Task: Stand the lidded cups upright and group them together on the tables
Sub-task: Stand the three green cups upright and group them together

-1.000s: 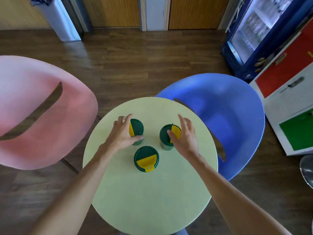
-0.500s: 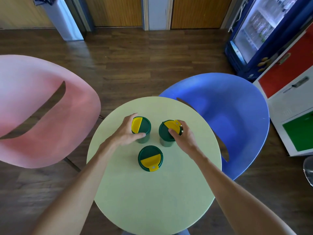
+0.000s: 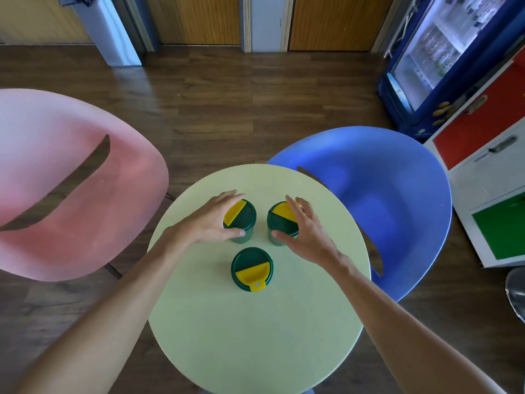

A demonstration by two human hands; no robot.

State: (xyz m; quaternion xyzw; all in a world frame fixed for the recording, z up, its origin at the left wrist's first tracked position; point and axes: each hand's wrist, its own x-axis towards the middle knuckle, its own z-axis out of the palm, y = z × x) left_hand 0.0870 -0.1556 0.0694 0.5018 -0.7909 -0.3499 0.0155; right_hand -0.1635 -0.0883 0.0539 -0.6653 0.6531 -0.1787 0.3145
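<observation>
Three dark green cups with green-and-yellow lids stand upright in a tight triangle on the round pale green table (image 3: 255, 336). My left hand (image 3: 207, 223) wraps the left cup (image 3: 241, 218) from its left side, thumb on the near wall and fingers over the far rim. On the other side, my right hand (image 3: 306, 231) holds the right cup (image 3: 281, 223), thumb on its near wall and fingers loosely spread over the lid. The near cup (image 3: 252, 268) stands free just in front of both, untouched.
A pink chair (image 3: 71, 194) stands left of the table and a blue chair (image 3: 383, 200) right of it, its edge tucked by the tabletop. At the far right are a drinks fridge (image 3: 443, 52) and a cabinet with red and green panels (image 3: 488, 172). The floor is wooden.
Both hands have slid their cups inward, so the left and right cups stand closer to each other and to the near cup. My right fingers have loosened over the lid.
</observation>
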